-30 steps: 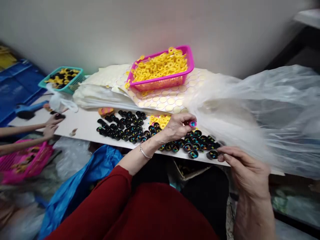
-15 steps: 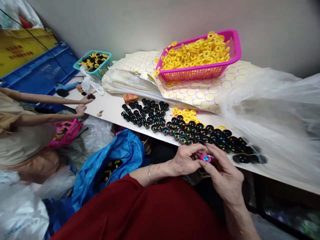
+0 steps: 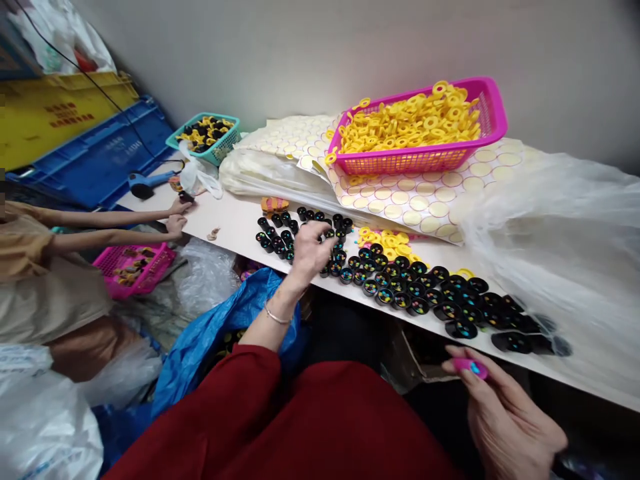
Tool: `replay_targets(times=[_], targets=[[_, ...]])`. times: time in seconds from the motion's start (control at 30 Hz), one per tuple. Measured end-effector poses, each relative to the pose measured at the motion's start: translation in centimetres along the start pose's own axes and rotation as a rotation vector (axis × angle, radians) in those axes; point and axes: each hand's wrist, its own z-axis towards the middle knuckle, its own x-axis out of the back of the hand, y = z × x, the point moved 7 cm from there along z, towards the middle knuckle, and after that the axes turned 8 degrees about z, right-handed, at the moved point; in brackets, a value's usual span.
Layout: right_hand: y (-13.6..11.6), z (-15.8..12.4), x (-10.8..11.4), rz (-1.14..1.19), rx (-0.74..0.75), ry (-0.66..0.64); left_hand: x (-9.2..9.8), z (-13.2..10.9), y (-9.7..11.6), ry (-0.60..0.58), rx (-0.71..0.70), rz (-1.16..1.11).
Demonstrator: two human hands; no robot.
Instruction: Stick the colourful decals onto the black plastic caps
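My left hand (image 3: 311, 251) reaches over the row of small black caps (image 3: 400, 283) with coloured dots inside, which lie on the white table (image 3: 235, 223). Its fingers curl down onto the caps at the left end of the row; what they grip, if anything, is hidden. My right hand (image 3: 503, 413) sits low by my lap, below the table edge, pinching a small pink cap (image 3: 470, 367) with coloured dots. A small pile of yellow rings (image 3: 385, 237) lies just behind the black caps.
A pink basket (image 3: 493, 127) of yellow rings rests on sheets of round stickers (image 3: 425, 197). Clear plastic bag (image 3: 565, 233) on the right, blue bag (image 3: 220, 333) below. Another person's hands (image 3: 175, 217) work at the table's left end near a teal basket (image 3: 205, 137).
My hands, joined over the pink cap half a second ago, have parted. The left went up to the black caps; the right stayed low with the pink cap.
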Motion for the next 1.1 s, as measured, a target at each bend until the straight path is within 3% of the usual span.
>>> replay_targets(times=[0.07, 0.17, 0.3, 0.47, 0.63, 0.77, 0.9, 1.03, 1.1], targets=[[0.8, -0.7, 1.7, 0.011, -0.056, 0.058, 2.3, 2.6, -3.1, 0.093, 0.150, 0.117], [2.0, -1.7, 3.4, 0.022, -0.136, 0.110, 3.1, 5.3, -5.3, 0.085, 0.156, 0.217], [2.8, -2.1, 4.2, 0.019, -0.205, 0.105, -0.2, 7.9, -5.6, -0.108, 0.023, 0.345], [2.7, -1.1, 3.7, 0.064, -0.225, 0.085, -4.6, 9.9, -6.2, -0.319, -0.033, 0.505], [2.1, 0.2, 2.0, 0.071, -0.196, 0.020, -6.8, 11.0, -6.5, -0.433, -0.043, 0.580], [1.5, 1.2, 0.2, 0.047, -0.136, -0.053, -7.4, 11.6, -7.2, -0.445, 0.064, 0.520], [1.4, 2.1, -1.0, 0.082, -0.090, -0.117, -7.5, 11.9, -7.2, -0.397, 0.063, 0.446], [1.4, 2.4, -1.6, 0.123, -0.089, -0.124, -5.7, 11.7, -6.7, -0.310, 0.108, 0.462], [1.4, 2.5, -1.9, 0.134, -0.092, -0.128, -4.2, 11.1, -5.4, -0.221, 0.111, 0.371]])
